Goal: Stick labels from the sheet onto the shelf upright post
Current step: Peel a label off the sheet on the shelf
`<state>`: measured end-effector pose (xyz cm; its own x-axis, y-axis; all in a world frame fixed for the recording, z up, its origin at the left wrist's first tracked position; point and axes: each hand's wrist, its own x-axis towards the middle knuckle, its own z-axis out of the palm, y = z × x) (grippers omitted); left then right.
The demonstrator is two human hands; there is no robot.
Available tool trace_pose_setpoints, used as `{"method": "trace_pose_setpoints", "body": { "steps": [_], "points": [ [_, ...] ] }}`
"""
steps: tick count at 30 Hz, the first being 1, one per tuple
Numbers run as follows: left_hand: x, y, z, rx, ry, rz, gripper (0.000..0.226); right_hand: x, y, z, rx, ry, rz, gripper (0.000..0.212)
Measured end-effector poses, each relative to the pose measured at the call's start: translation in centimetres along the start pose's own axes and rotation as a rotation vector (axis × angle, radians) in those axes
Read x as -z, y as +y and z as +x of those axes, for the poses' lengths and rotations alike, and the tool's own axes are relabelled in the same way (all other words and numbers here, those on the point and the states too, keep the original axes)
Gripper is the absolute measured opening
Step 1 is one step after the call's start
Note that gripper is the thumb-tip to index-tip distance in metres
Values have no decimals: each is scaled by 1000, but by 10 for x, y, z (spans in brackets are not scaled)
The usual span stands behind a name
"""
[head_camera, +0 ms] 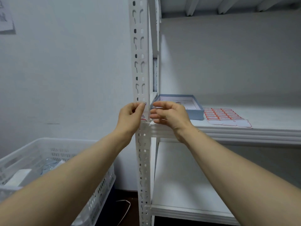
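Observation:
The white perforated upright post (pixel 141 66) rises through the middle of the view. A small white label (pixel 144 115) with red edging and blue writing lies on the post just above the shelf joint. My left hand (pixel 130 116) is on the post's left side, its curled fingers pressing the label's upper part against the metal. My right hand (pixel 169 114) hovers at the post's right edge with loosely bent fingers, holding nothing. The label sheet (pixel 224 117), with rows of red-bordered labels, lies on the shelf to the right.
A shallow blue box (pixel 197 114) sits on the white shelf board (pixel 244 130) behind my right hand. A white slotted plastic crate (pixel 48 154) with items inside stands lower left. A lower shelf (pixel 187 207) spans below. The wall is on the left.

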<state>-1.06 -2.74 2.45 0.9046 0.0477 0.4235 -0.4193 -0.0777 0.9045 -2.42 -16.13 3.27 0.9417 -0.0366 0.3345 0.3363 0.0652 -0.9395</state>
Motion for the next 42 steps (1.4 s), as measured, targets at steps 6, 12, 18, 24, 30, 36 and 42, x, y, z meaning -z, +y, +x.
{"method": "trace_pose_setpoints", "body": {
  "steps": [6, 12, 18, 24, 30, 36, 42],
  "points": [
    [-34, 24, -3, 325, -75, -229, 19, 28, -13, -4, 74, -22, 72, 22],
    [-66, 37, 1, 432, -192, -380, 13, 58, -23, -1, 162, 26, -50, 18],
    [-90, 42, 13, 455, -218, -400, 5, 73, -30, 8, 195, 142, -169, 14],
    [-103, 46, 27, 376, -127, -262, 11, 83, -32, 27, 211, 277, -320, 5],
    [-111, 51, 37, 221, -76, -69, 13, 91, -35, 43, 212, 304, -385, 13],
    [-114, 50, 46, 246, -66, -58, 18, 91, -34, 62, 77, 233, -264, 15],
    [-117, 46, 59, 288, -41, -40, 21, 97, -27, 77, -19, 183, -165, 15]
  ]
}}
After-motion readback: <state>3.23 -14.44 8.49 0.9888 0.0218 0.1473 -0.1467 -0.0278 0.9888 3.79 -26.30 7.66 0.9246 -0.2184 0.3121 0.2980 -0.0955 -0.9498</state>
